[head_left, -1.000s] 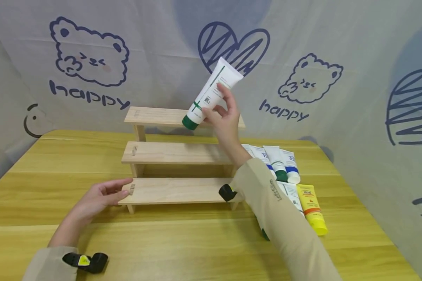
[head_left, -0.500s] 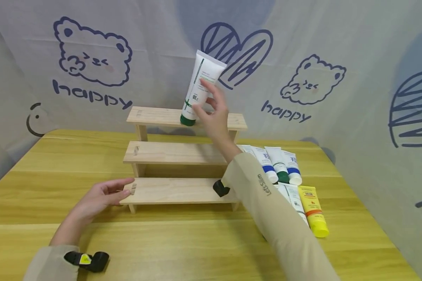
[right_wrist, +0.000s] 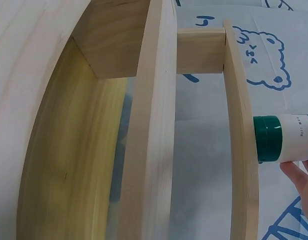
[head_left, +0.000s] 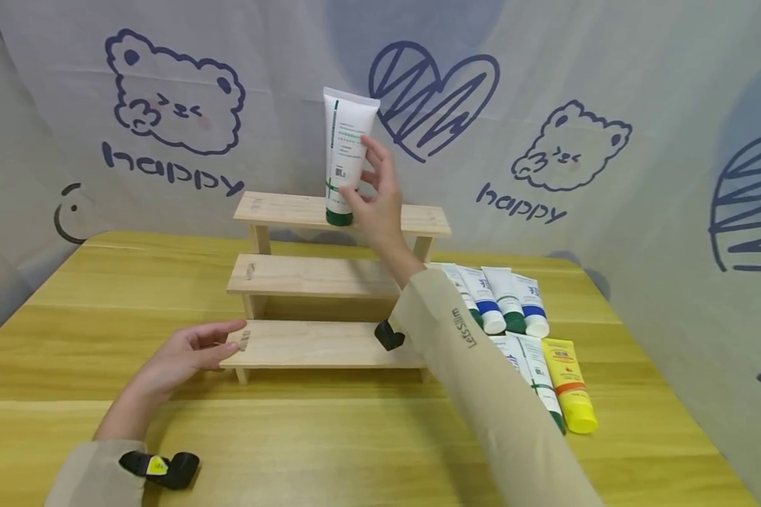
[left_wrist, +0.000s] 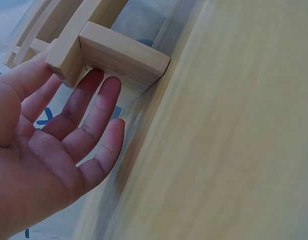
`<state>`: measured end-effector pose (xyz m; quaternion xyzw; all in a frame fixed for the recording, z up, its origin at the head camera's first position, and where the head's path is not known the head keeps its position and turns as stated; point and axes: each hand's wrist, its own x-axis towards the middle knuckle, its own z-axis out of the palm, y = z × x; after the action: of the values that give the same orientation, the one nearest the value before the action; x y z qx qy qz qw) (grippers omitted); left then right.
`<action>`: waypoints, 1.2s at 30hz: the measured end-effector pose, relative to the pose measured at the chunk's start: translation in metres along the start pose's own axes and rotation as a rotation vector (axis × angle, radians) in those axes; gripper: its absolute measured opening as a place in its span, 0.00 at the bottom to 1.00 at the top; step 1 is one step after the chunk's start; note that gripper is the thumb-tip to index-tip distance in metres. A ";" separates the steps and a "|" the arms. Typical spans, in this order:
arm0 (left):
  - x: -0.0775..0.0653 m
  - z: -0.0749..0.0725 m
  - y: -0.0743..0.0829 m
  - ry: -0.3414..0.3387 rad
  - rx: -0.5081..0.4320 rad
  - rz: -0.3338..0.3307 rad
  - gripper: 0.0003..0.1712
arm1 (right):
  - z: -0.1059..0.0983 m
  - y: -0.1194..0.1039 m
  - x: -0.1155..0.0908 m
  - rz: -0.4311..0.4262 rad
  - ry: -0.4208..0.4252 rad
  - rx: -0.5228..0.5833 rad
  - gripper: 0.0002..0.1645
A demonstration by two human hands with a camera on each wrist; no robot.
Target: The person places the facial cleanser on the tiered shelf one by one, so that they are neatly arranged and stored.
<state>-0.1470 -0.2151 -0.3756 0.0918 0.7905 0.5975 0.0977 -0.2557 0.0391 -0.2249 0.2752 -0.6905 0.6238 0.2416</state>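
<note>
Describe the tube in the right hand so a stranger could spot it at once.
On the table is a three-step wooden stand. At its top step, the right hand holds a white tube with a green cap. Unlike the other tubes, which lie down, it is upright.

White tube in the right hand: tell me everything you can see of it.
The tube looks like plastic: white, sealed flat at the top, with a green cap, a thin green stripe, a green cross and print mostly too small to read. It stands nearly upright, cap down, at the top shelf; the cap seems to touch the wood. The right hand pinches it.
</note>
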 end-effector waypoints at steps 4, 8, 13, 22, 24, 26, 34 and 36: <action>-0.001 -0.001 0.001 -0.007 -0.005 0.003 0.29 | 0.002 -0.003 -0.001 0.045 0.026 0.008 0.35; -0.001 -0.001 0.001 -0.009 -0.013 0.006 0.29 | 0.002 0.016 -0.001 0.081 0.072 -0.002 0.32; -0.001 0.000 -0.001 -0.003 -0.016 0.000 0.30 | -0.001 0.033 -0.006 0.183 0.100 -0.047 0.26; 0.001 0.001 0.000 -0.012 -0.010 0.000 0.30 | 0.001 0.032 -0.007 0.294 0.096 0.023 0.22; 0.001 0.000 0.000 -0.016 -0.009 0.006 0.30 | 0.005 0.030 -0.006 0.307 0.093 0.039 0.22; 0.000 0.000 0.001 -0.017 -0.005 0.014 0.30 | 0.009 0.029 -0.005 0.325 0.094 0.039 0.21; -0.001 -0.001 0.001 -0.014 0.009 0.024 0.29 | 0.032 0.027 -0.001 0.354 0.074 -0.001 0.19; -0.001 -0.001 0.001 -0.010 0.009 0.022 0.29 | 0.036 0.027 -0.001 0.365 0.055 0.000 0.20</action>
<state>-0.1463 -0.2159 -0.3744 0.1042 0.7917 0.5945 0.0947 -0.2737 0.0057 -0.2489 0.1282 -0.7222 0.6644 0.1432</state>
